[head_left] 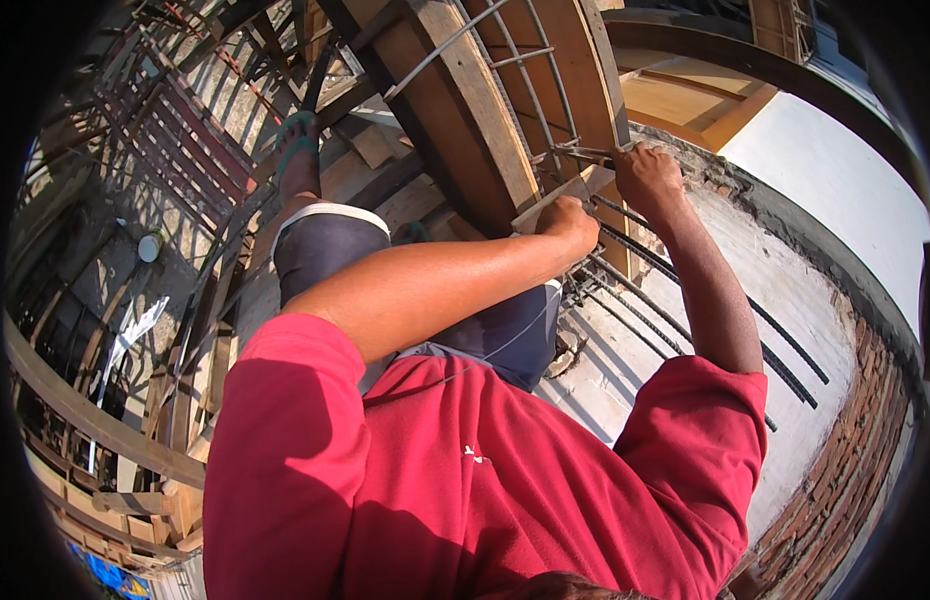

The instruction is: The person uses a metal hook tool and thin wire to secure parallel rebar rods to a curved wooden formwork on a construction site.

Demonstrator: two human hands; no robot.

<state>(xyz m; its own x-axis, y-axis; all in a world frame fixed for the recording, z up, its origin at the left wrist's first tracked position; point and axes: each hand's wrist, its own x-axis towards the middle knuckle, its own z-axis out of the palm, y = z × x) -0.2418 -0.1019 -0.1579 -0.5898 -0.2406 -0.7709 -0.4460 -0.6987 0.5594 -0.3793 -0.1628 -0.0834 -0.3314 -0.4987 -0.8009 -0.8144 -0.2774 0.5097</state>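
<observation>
My right hand point(649, 180) is closed around the handles of what look like pincers point(591, 154), their jaw end pointing left at the steel bars. Just below and left of it, my left hand point(571, 226) is closed; what it grips, if anything, is hidden by the fingers. A short wooden strip point(587, 188) lies between the two hands. Beyond them a cage of thin steel bars point(525, 65) runs inside a wooden trough of boards point(468, 100). Several ribbed steel bars point(730, 290) stick out from beneath my hands toward the lower right.
A pale slab point(785, 270) lies to the right, edged by rough brickwork point(845, 450). A white wall point(835, 170) stands beyond. On the left, timber scaffolding point(105, 420) and a slatted reddish frame point(185, 140) sit lower down. My sandalled foot point(297, 145) rests among boards.
</observation>
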